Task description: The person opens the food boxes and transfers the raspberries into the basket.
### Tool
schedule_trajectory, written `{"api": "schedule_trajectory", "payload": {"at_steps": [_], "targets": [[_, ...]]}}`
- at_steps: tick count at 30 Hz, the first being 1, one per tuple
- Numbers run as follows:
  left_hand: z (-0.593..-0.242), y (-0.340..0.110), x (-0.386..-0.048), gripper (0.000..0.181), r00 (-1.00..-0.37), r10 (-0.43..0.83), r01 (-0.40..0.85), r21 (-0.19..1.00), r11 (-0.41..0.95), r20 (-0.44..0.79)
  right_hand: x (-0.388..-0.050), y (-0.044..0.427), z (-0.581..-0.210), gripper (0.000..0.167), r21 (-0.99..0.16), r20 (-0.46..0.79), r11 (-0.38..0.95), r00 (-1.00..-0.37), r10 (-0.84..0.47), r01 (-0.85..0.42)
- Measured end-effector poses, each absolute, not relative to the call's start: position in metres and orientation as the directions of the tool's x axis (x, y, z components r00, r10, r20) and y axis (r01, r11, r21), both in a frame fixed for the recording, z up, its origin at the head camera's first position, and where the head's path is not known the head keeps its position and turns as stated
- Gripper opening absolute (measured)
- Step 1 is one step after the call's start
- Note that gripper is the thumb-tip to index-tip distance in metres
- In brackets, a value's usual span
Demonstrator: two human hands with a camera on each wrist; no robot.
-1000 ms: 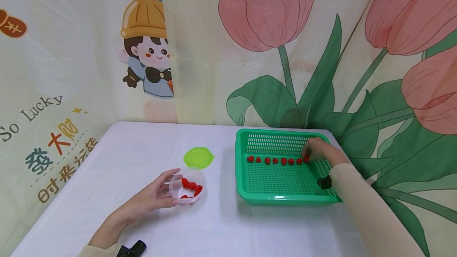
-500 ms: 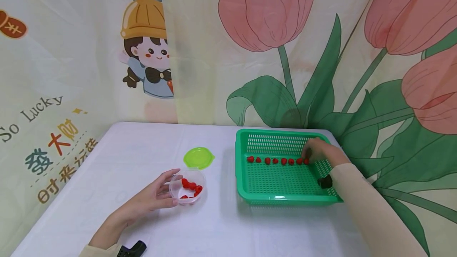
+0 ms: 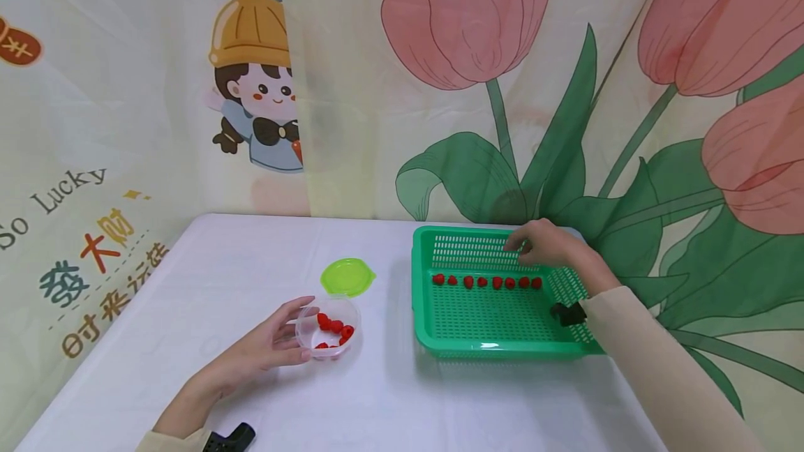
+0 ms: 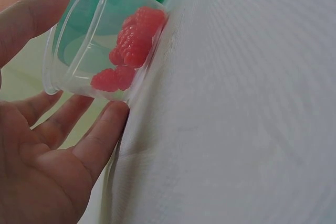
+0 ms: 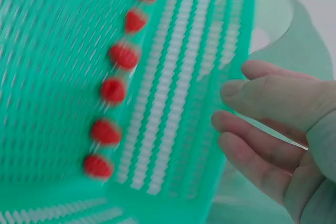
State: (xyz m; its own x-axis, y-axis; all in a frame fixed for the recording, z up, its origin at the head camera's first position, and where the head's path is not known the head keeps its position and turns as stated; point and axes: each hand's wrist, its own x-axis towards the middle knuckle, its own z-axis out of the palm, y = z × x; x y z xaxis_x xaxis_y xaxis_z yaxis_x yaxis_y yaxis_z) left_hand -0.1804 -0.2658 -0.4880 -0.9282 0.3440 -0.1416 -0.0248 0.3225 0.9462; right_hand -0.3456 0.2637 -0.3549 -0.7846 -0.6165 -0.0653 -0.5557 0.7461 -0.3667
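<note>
In the head view my left hand [image 3: 270, 344] holds a small clear plastic cup [image 3: 303, 340] on the table, thumb on the near side and fingers round the far side. Several raspberries [image 4: 134, 38] lie at the bottom of the cup. My right hand [image 3: 543, 243] is above the back right part of a green plastic basket [image 3: 490, 349]. Its fingers hang loosely bent with nothing between them, as the right wrist view also shows. Along the basket floor, near the back wall, several raspberries [image 3: 497, 283] lie in a row from left to right.
A light green lid [image 3: 347, 277] lies on the table behind the cup, left of the basket. The white-covered table [image 3: 352, 403] ends against a printed cloth backdrop [image 3: 345, 89]. The basket's raised slotted walls surround the row.
My right hand has let go of the raspberry at the right end of the row and risen up and back towards the rear wall. My left hand and the cup stay put.
</note>
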Motion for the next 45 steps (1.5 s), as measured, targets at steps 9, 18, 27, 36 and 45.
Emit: {"api": "schedule_trajectory", "payload": {"at_steps": [9, 18, 27, 36, 45], "targets": [[-0.490, -0.266, -0.181, 0.091, -0.929, 0.337, -0.035, 0.943, 0.331, -0.152, -0.319, 0.202, -0.338, 0.030, -0.454, 0.097, 0.602, -0.709, -0.699, -0.656], [-0.493, -0.267, -0.182, 0.090, -0.924, 0.354, -0.032, 0.953, 0.300, -0.143, -0.279, 0.128, -0.336, 0.032, -0.528, 0.105, 0.547, -0.689, -0.717, -0.649], [-0.494, -0.268, -0.182, 0.090, -0.924, 0.355, -0.030, 0.951, 0.308, -0.144, -0.258, 0.062, -0.353, 0.030, -0.519, 0.089, 0.521, -0.649, -0.755, -0.677], [-0.494, -0.269, -0.182, 0.092, -0.922, 0.351, -0.048, 0.948, 0.314, -0.163, -0.247, 0.013, -0.378, 0.028, -0.539, 0.034, 0.508, -0.620, -0.784, -0.672], [-0.492, -0.269, -0.181, 0.093, -0.917, 0.368, -0.043, 0.957, 0.288, -0.152, -0.254, -0.016, -0.406, 0.028, -0.600, -0.056, 0.490, -0.577, -0.815, -0.633]]}}
